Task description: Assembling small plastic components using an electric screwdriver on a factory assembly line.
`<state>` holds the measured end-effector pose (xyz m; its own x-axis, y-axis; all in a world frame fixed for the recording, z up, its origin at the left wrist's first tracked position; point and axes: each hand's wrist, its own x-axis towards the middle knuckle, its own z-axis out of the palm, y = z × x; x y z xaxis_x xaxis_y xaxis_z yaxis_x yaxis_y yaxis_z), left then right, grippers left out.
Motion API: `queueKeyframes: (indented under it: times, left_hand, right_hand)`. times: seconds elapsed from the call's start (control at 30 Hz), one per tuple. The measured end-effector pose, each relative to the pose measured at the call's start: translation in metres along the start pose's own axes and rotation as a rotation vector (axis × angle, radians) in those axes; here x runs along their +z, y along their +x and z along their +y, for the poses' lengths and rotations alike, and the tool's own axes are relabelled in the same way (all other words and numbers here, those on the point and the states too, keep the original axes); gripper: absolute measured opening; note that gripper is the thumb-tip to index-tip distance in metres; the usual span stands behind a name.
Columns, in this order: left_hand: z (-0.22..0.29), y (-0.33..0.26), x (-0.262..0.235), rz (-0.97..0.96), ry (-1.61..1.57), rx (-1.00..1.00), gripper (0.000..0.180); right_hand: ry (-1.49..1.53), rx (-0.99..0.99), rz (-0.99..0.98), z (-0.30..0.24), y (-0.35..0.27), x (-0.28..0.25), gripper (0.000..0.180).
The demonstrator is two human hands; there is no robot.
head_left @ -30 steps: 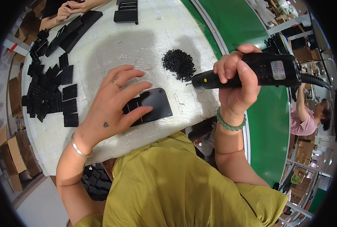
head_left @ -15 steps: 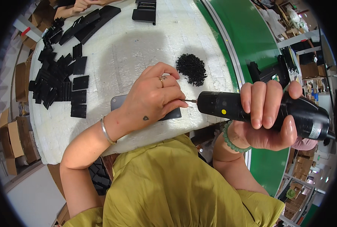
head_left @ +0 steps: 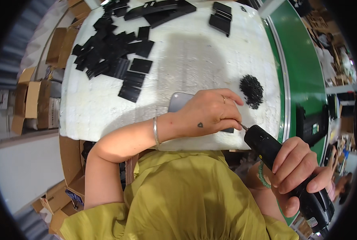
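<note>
Two hands are working close together at the near edge of the bench (head_left: pixel 106 108). The left hand (head_left: pixel 208 114) is lying palm down on a flat grey plate (head_left: pixel 179 101), with its fingers curled and pinching at the metal tip of the tool; what it is pinching there is too small to tell. A ring is showing on one finger and a thin metal bracelet (head_left: pixel 155 131) is sitting on the wrist. The right hand (head_left: pixel 296 170) is clamped around the body of a black electric screwdriver (head_left: pixel 290 176), which is pointing up and to the left, so that its bit is meeting the left fingertips just at the lower right corner of the plate. A green bead bracelet (head_left: pixel 262 176) is hanging on the right wrist.

The plate is lying near the front of the white bench, mostly hidden under the left hand. A small heap of black screws (head_left: pixel 251 91) is lying just to the right of the hand. Farther away, toward the left, many flat black rectangular pieces (head_left: pixel 114 60) are spreading in a loose pile, and longer black parts (head_left: pixel 162 10) are lying at the far edge. A green conveyor belt (head_left: pixel 302 68) is running along the right side of the bench. Cardboard boxes (head_left: pixel 30 100) are standing on the floor at the left.
</note>
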<state>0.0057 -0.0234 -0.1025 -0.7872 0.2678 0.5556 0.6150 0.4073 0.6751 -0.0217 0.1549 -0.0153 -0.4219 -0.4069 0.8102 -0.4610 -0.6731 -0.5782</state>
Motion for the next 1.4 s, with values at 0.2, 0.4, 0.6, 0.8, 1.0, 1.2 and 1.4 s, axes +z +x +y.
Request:
queueKeyframes:
  times: [0.2,0.4,0.6,0.8,1.0,1.2,1.4]
  left_hand:
    - [-0.014,-0.027,-0.066,0.213,0.628,-0.237,0.035]
    - [-0.03,-0.069,-0.144,0.015,0.865,-0.671,0.028]
    - [-0.05,-0.054,-0.153,-0.312,0.662,-0.45,0.035]
    - [-0.012,-0.021,-0.138,-0.137,0.402,-0.621,0.015]
    - [0.001,-0.019,-0.063,0.013,-0.314,-0.769,0.015]
    - [0.002,-0.026,-0.034,-0.07,-0.19,-0.781,0.016]
    - [0.003,-0.034,-0.031,-0.002,-0.137,-0.729,0.015]
  right_hand:
    - [-0.036,0.078,0.047,0.013,-0.001,-0.003,0.035]
    - [0.012,0.067,0.079,0.014,0.0,-0.006,0.035]
    - [-0.035,0.08,0.125,0.008,0.001,-0.003,0.034]
    - [-0.065,0.105,0.161,0.003,-0.001,-0.005,0.036]
    - [-0.038,0.17,0.092,0.007,-0.002,-0.014,0.038]
    - [-0.06,0.199,0.089,0.001,-0.009,-0.022,0.038]
    - [-0.057,0.223,0.087,0.001,-0.013,-0.023,0.038]
